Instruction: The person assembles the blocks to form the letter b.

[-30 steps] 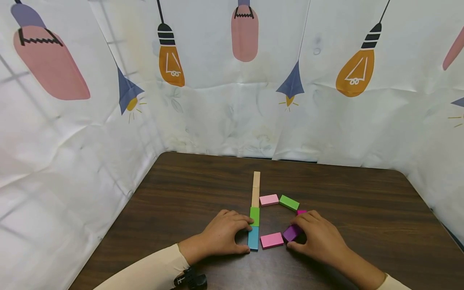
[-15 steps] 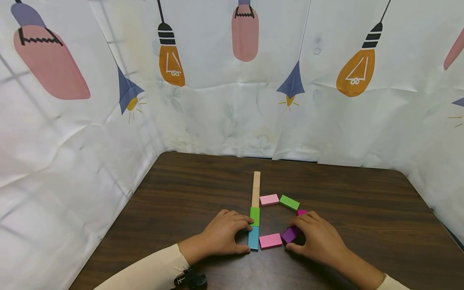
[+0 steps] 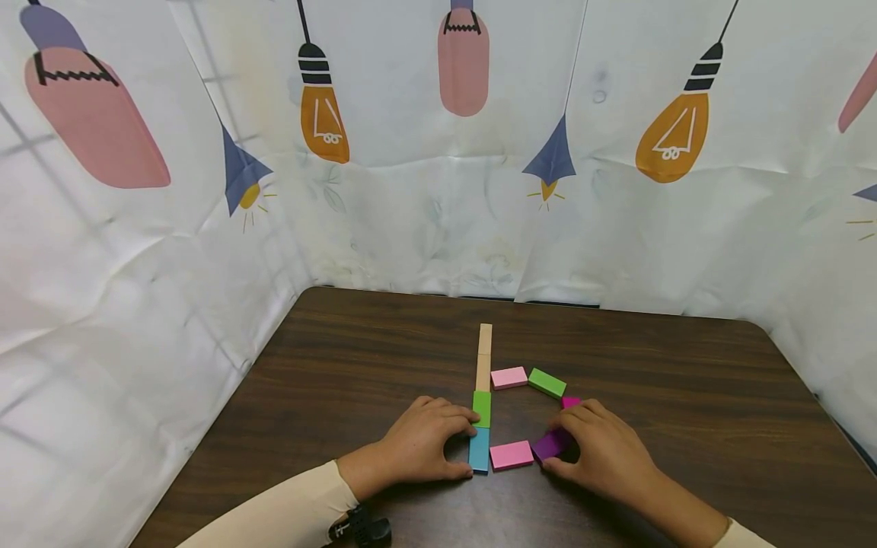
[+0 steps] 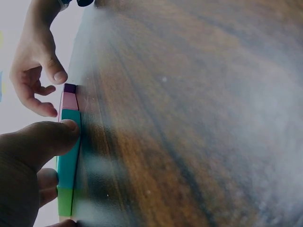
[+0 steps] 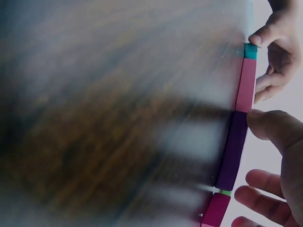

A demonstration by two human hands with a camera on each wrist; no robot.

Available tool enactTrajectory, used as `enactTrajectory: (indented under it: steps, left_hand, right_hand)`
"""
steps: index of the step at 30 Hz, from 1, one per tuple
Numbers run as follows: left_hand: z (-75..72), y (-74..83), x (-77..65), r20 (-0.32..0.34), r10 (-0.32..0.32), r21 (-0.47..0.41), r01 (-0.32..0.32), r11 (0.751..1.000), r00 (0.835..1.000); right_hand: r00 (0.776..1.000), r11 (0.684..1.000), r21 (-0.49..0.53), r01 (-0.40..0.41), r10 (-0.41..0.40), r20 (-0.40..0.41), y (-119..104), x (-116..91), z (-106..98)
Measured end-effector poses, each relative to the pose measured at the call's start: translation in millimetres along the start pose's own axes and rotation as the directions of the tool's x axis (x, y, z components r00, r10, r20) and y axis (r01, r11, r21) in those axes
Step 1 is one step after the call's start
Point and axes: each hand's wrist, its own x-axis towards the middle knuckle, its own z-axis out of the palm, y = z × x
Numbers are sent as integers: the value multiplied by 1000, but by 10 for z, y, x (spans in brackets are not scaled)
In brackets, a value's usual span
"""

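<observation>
Coloured blocks form a line with a loop on its right. My left hand [image 3: 426, 441] rests along the line's left side, its thumb against the blue block [image 3: 479, 450] and its fingertips at the green block [image 3: 482, 409]. My right hand [image 3: 606, 447] holds the purple block [image 3: 550, 445] between thumb and fingers; its thumb [image 5: 267, 124] touches the near corner. A pink block [image 3: 511, 456] lies between blue and purple. Behind the right fingers a magenta block [image 3: 570, 401] is partly hidden. Another green block [image 3: 546, 383] and a paler pink block [image 3: 509, 378] make the loop's far side.
Two tan wooden blocks [image 3: 483, 358] continue the line towards the back of the dark wooden table [image 3: 356, 342]. Behind the table hangs a white curtain [image 3: 425, 205] printed with lamps. A black watch-like band [image 3: 359, 527] lies near the left sleeve.
The near pink block has slid left, closing its gap to the blue block. The purple block shifted left with the right hand, then turned slightly. The left hand stays still.
</observation>
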Motion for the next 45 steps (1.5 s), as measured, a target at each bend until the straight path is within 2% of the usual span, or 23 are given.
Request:
enactTrajectory:
  steps: [8, 19, 26, 32, 40, 45]
  left_hand:
    - [1, -11, -7, -3, 1, -1, -1, 1000, 1000]
    - [-3, 3, 2, 10, -2, 2, 2, 1000, 1000]
    - [-15, -15, -15, 15, 37, 73, -38, 997, 999]
    - [-29, -28, -47, 19, 67, 100, -68, 993, 998]
    - [-17, -58, -73, 14, 84, 104, -85, 991, 996]
    - [-19, -89, -99, -3, 82, 63, -81, 995, 997]
  right_hand:
    - [997, 996, 52, 72, -73, 13, 29, -2, -9]
    - [998, 997, 42, 66, -66, 8, 48, -17, -20]
    - [994, 998, 34, 45, -41, -97, 106, -39, -115]
    - [989, 999, 38, -9, 14, -149, 232, -83, -219]
    - [984, 992, 74, -103, 113, -136, 393, -173, -341]
    - [979, 980, 112, -163, 175, -109, 465, -232, -421]
